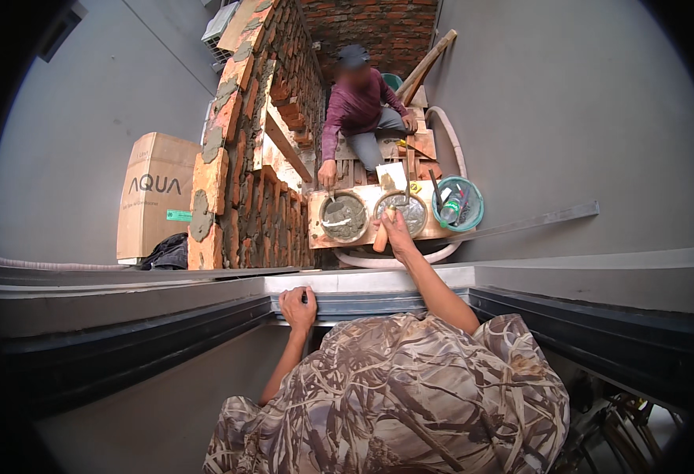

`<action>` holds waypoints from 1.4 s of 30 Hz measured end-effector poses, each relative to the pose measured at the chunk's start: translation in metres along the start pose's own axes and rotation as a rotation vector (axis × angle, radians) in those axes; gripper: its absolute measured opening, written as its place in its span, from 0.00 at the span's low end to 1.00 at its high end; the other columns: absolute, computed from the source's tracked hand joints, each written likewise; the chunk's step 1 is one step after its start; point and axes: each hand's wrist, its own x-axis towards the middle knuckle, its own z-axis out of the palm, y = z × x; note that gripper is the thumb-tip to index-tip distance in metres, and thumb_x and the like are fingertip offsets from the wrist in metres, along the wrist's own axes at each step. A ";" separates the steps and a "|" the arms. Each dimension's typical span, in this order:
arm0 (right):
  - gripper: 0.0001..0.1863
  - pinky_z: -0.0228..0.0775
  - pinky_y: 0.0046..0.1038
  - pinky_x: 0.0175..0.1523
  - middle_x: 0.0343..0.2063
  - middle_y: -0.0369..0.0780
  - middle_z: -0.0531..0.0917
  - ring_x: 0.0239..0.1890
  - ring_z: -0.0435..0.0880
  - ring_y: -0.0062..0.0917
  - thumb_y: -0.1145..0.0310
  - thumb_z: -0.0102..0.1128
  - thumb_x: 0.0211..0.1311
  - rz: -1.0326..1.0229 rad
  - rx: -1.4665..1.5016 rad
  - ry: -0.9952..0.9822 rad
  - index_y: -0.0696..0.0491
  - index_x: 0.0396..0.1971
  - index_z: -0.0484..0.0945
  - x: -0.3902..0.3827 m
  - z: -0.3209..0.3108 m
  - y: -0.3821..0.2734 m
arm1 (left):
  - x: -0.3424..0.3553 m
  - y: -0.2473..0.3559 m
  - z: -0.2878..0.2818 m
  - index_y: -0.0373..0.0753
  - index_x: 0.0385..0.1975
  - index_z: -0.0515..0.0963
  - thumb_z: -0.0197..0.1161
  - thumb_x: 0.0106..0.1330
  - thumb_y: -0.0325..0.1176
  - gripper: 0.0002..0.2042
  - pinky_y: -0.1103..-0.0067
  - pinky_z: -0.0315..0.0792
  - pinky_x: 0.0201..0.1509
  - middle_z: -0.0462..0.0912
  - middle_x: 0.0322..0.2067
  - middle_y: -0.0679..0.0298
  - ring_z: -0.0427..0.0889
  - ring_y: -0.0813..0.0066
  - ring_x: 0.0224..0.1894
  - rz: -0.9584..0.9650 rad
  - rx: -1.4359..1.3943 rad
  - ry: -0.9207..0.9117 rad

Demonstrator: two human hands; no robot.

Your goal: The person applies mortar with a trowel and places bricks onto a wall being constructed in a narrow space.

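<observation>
My right hand (pixel 397 235) reaches out past the window sill, its fingers closed round a tool with an orange-brown wooden handle (pixel 381 238). The tool's far end is hard to make out. Just beyond the hand is a round bucket (pixel 421 229) with grey, wet-looking contents. To its left, a second bucket holds grey mortar (pixel 344 216). My left hand (pixel 298 309) rests at the window frame (pixel 347 305) with curled fingers; a dark spot shows between thumb and fingers, and what they grip is unclear.
A co-worker in a maroon shirt (pixel 355 107) crouches beyond the buckets, one hand at the mortar bucket. Both buckets stand on a wooden board (pixel 315 234). A teal basket (pixel 477 221) holds bottles. A rough brick wall (pixel 228 142) and a cardboard box (pixel 153 166) stand left; a metal bar (pixel 552 220) lies right.
</observation>
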 end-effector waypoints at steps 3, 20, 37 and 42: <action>0.21 0.75 0.26 0.47 0.36 0.41 0.83 0.38 0.82 0.22 0.57 0.56 0.73 -0.012 -0.008 -0.007 0.54 0.55 0.64 0.001 -0.002 0.005 | -0.001 -0.001 0.001 0.38 0.26 0.81 0.62 0.64 0.36 0.09 0.62 0.68 0.58 0.83 0.26 0.57 0.81 0.56 0.34 -0.006 0.004 -0.009; 0.17 0.64 0.20 0.18 0.21 0.33 0.72 0.17 0.71 0.17 0.55 0.57 0.70 0.334 0.026 0.216 0.43 0.50 0.63 -0.037 -0.036 -0.010 | 0.053 0.006 0.044 0.32 0.32 0.82 0.61 0.69 0.39 0.14 0.72 0.74 0.39 0.84 0.26 0.54 0.83 0.66 0.30 -0.273 -0.512 -0.157; 0.30 0.71 0.44 0.47 0.43 0.48 0.79 0.43 0.80 0.48 0.78 0.59 0.54 -0.042 -1.133 0.513 0.52 0.61 0.73 -0.107 -0.065 -0.014 | 0.245 -0.049 0.221 0.35 0.36 0.82 0.60 0.64 0.40 0.14 0.68 0.76 0.43 0.86 0.30 0.52 0.86 0.57 0.37 -0.369 -0.270 -0.555; 0.26 0.74 0.43 0.48 0.44 0.56 0.79 0.43 0.80 0.52 0.78 0.58 0.56 -0.087 -1.079 0.622 0.65 0.57 0.72 -0.095 -0.065 -0.008 | 0.296 -0.083 0.332 0.35 0.37 0.82 0.60 0.64 0.42 0.16 0.62 0.76 0.47 0.85 0.34 0.48 0.84 0.48 0.41 -0.320 -0.111 -0.689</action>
